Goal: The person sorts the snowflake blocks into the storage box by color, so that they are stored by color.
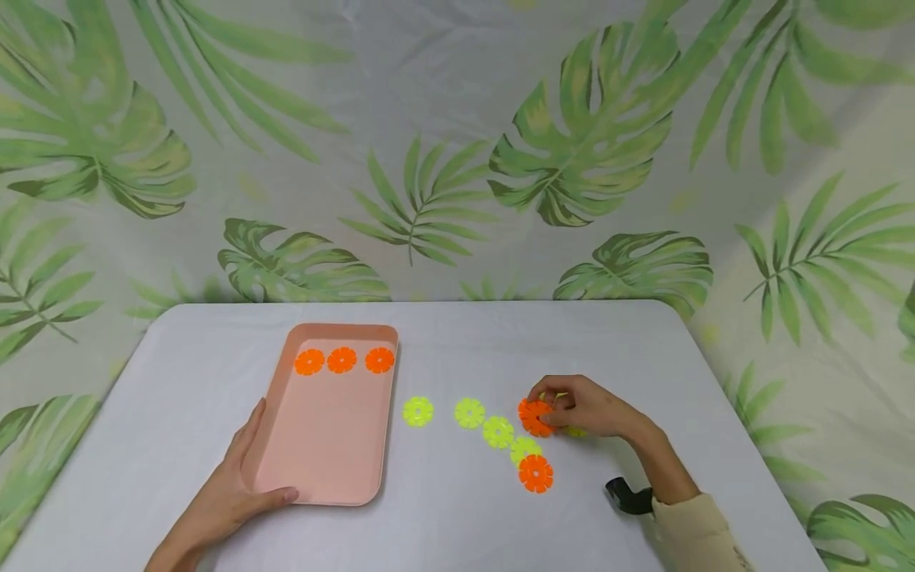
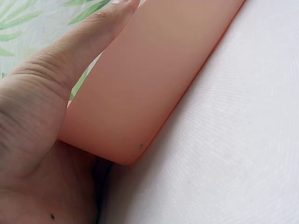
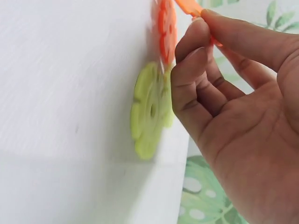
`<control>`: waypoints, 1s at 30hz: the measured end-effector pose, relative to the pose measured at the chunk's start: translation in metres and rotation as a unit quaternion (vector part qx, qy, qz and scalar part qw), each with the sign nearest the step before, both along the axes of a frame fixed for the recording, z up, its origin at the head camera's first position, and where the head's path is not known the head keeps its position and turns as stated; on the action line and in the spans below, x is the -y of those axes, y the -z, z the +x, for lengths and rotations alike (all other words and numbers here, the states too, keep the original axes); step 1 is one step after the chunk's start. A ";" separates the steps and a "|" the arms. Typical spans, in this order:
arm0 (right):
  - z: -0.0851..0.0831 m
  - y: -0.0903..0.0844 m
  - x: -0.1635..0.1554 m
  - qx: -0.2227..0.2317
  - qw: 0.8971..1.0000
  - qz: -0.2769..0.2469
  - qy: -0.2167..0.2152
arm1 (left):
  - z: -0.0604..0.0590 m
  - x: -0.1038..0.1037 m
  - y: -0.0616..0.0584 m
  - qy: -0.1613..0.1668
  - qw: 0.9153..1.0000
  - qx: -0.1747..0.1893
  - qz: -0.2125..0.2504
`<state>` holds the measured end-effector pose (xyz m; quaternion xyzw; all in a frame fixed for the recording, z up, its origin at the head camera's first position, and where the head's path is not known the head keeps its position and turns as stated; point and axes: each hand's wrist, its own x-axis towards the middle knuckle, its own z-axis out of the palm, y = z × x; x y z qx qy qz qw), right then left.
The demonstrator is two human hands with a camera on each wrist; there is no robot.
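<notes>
At its near-left corner, my left hand (image 1: pixel 221 496) holds a pink tray (image 1: pixel 322 445): thumb along the near wall, fingers along the left side. Three orange snowflake discs (image 1: pixel 341 360) lie in a row at the tray's far end. To the right of the tray, my right hand (image 1: pixel 589 405) pinches another orange disc (image 1: pixel 534 419) between thumb and fingertips. Yellow-green discs (image 1: pixel 469 413) lie about it on the table, some partly hidden under the right hand. Nearer me, one more orange disc (image 1: pixel 536 474) overlaps a yellow-green disc (image 1: pixel 525 450).
A white cloth covers the table (image 1: pixel 443 524). A leaf-patterned curtain (image 1: pixel 429 159) hangs behind and at both sides. Beside my right wrist is a black device (image 1: pixel 629 497), and a beige sleeve (image 1: pixel 696 532) covers that forearm.
</notes>
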<state>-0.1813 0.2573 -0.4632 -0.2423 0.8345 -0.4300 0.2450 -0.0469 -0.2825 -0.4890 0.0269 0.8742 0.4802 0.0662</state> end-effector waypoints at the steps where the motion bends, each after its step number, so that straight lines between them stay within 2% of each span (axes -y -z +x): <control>1: -0.001 0.000 0.003 0.001 1.000 -0.005 0.000 | 0.001 0.000 0.000 0.000 1.000 0.000 0.000; 8: -0.004 0.000 0.021 0.015 0.999 -0.038 0.006 | 0.001 0.001 0.000 -0.002 1.000 0.002 0.002; 18: -0.007 0.008 0.038 0.013 0.994 -0.105 0.012 | -0.001 0.001 -0.001 0.002 1.000 -0.001 0.012; 30: -0.012 0.006 0.069 0.001 0.991 -0.130 0.030 | -0.001 0.001 0.000 0.002 1.000 0.000 0.007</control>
